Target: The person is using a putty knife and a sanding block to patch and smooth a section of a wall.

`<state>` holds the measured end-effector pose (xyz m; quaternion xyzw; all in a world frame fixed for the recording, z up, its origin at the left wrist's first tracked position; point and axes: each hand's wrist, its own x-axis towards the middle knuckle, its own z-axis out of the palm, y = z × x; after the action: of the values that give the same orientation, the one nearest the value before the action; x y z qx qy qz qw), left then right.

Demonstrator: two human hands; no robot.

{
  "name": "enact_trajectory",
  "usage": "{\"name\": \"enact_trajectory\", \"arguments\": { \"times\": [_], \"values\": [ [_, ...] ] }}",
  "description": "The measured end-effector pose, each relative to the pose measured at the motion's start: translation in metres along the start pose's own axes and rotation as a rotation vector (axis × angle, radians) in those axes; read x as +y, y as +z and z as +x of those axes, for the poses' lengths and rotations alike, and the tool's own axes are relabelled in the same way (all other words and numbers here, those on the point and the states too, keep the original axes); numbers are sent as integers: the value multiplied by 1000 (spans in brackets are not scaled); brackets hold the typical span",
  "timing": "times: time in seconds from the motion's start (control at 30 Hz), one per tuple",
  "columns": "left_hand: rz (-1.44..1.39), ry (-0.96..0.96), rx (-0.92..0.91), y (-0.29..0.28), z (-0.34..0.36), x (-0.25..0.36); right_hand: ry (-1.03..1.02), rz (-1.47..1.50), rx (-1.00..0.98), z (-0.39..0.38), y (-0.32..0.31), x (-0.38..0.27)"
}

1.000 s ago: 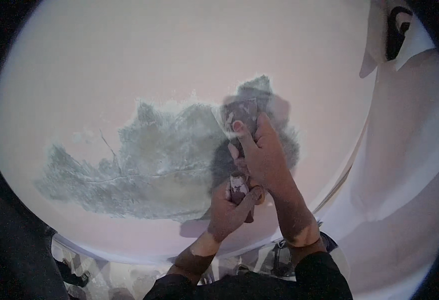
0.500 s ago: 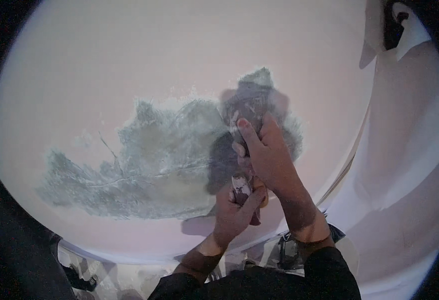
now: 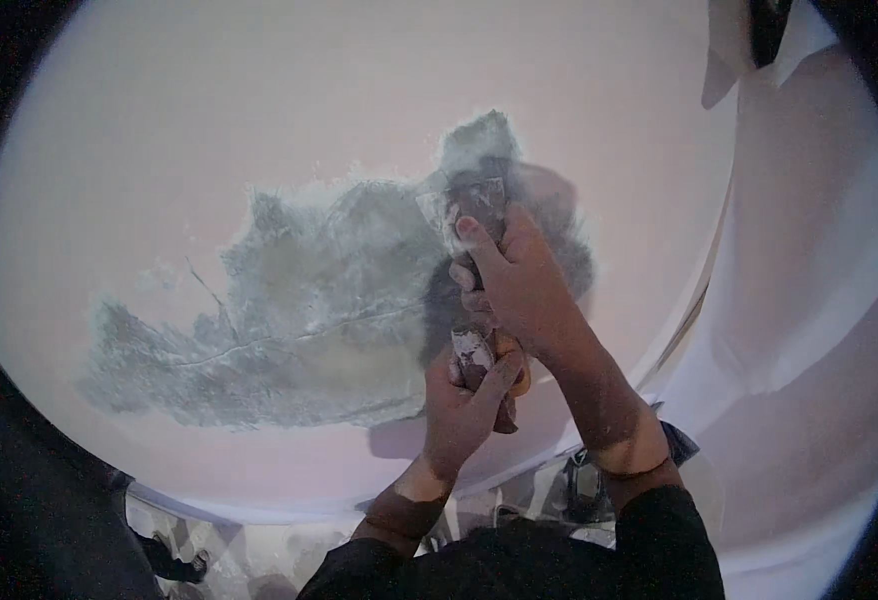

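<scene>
My right hand (image 3: pixel 529 290) is closed on a flat-bladed scraper (image 3: pixel 439 212), its thumb pressed along the whitish-smeared blade. The blade lies at the upper right part of a grey rough patch (image 3: pixel 309 260) in a pale pinkish surface. Just below, my left hand (image 3: pixel 464 405) grips a brown, white-dusted piece (image 3: pixel 473 352) that looks like folded sandpaper. Beside it shows a rounded orange part (image 3: pixel 521 378); whether it belongs to the scraper's handle I cannot tell. Dark shadows of my arms and hands fall over the patch's right side.
A thin crack line (image 3: pixel 319 335) runs across the patch. White sheeting (image 3: pixel 809 250) hangs along the right, past the surface's curved edge. Beneath the lower edge are a pale floor (image 3: pixel 289 545) and dark objects (image 3: pixel 584 485), hard to make out.
The view has shifted slightly, so the patch sits a little higher and more to the left. The scraper blade has turned left and catches light. Both hands keep their hold.
</scene>
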<state>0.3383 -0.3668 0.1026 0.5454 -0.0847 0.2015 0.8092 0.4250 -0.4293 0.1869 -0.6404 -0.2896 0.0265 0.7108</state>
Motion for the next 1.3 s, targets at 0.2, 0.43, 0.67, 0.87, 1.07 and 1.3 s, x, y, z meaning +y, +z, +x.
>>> {"name": "enact_trajectory", "arguments": {
  "times": [0.2,0.43,0.67,0.87,1.07,1.3],
  "values": [
    [132,-71,-15,-1,-4,3,-37,-133,63,3,-1,-2],
    [15,58,-11,-3,-2,7,63,-32,51,4,4,-2],
    [-43,-14,38,-1,-9,13,132,116,16,-5,7,-14],
    [-35,103,-18,-3,-7,16,125,136,30,-8,14,-20],
    [39,80,-15,-7,-11,20,115,57,66,-6,14,-14],
    [28,70,71,-4,-8,17,-374,-178,76,8,12,9]
  ]
}}
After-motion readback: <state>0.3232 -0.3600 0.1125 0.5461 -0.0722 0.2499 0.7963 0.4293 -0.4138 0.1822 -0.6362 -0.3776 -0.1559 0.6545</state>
